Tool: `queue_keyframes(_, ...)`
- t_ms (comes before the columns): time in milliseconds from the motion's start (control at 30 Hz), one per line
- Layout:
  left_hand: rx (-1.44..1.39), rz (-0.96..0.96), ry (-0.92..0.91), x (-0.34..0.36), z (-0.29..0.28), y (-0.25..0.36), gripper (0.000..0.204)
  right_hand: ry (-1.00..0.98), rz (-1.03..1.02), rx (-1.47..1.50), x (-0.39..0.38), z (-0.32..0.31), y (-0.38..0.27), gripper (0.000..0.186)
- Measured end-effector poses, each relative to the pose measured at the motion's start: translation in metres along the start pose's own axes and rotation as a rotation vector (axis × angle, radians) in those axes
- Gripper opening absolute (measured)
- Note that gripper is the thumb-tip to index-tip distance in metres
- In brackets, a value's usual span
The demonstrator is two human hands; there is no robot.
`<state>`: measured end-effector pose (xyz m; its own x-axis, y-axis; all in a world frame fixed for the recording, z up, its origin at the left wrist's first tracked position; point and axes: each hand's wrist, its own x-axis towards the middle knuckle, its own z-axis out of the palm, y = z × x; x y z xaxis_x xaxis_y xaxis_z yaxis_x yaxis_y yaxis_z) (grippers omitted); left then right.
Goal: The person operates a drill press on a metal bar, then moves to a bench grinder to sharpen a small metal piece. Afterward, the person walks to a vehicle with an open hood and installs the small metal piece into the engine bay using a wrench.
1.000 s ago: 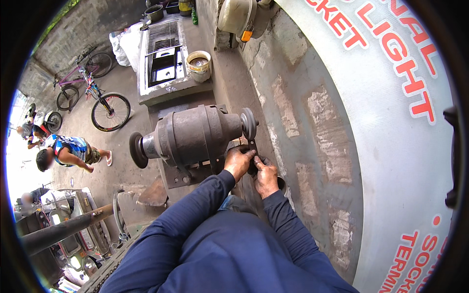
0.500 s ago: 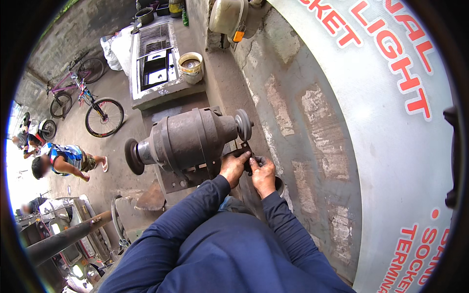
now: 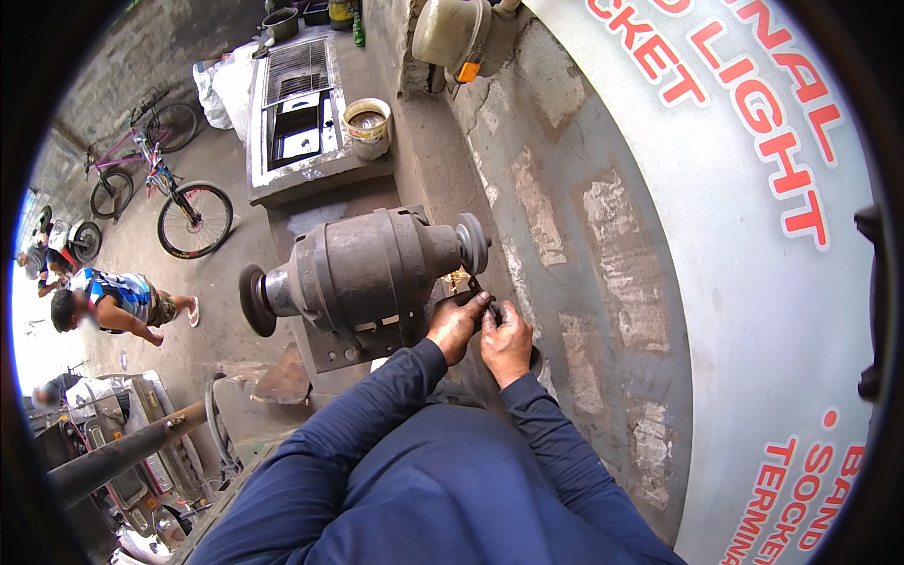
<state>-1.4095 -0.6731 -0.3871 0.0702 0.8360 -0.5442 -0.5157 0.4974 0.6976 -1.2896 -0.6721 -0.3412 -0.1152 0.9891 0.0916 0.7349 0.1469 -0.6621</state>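
Small dark metal piece (image 3: 477,294), pinched between both hands just below the right-hand grinding wheel (image 3: 472,243) of a heavy grey bench grinder (image 3: 363,273). Held at about 12 o'clock from the knuckles, tip aimed up and slightly left toward the wheel rim at roughly 11 o'clock; long axis running 11-to-5, close to the wheel but whether touching cannot be told. Left hand (image 3: 456,325) curled under and beside the piece, fingers (image 3: 478,303) closed narrowly on its near end. Right hand (image 3: 508,341) pressed against the left from 4 o'clock, fingers folded tight on the same piece; exact grip hidden by the knuckles. Left hand slightly nearer the wheel. Second wheel (image 3: 251,299) at 9 o'clock on the grinder's far end, well apart. Beyond, at 12 o'clock, a dented bucket (image 3: 367,127) on a concrete ledge beside a metal cabinet (image 3: 297,113); bicycle (image 3: 155,184) at 10 o'clock; painted grey wall (image 3: 603,235) along 3 o'clock. Person crouching at 9 o'clock, well apart.
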Motion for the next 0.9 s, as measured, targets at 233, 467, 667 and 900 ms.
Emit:
queue_keyframes(233,-0.033,-0.041,-0.014,-0.005,0.004,0.007,0.035,0.012,-0.016,0.032,-0.001,0.000,0.001,0.012)
queue_keyframes(467,-0.067,-0.070,-0.039,-0.001,0.004,0.003,0.034,-0.024,-0.030,-0.083,0.004,-0.006,-0.001,0.014)
queue_keyframes(667,-0.221,-0.051,-0.091,0.005,0.005,-0.006,0.032,-0.034,-0.061,-0.114,0.005,-0.009,0.000,0.017)
queue_keyframes(900,-0.189,-0.040,-0.047,0.005,0.007,-0.010,0.032,-0.028,-0.072,-0.102,0.006,-0.011,0.000,0.015)
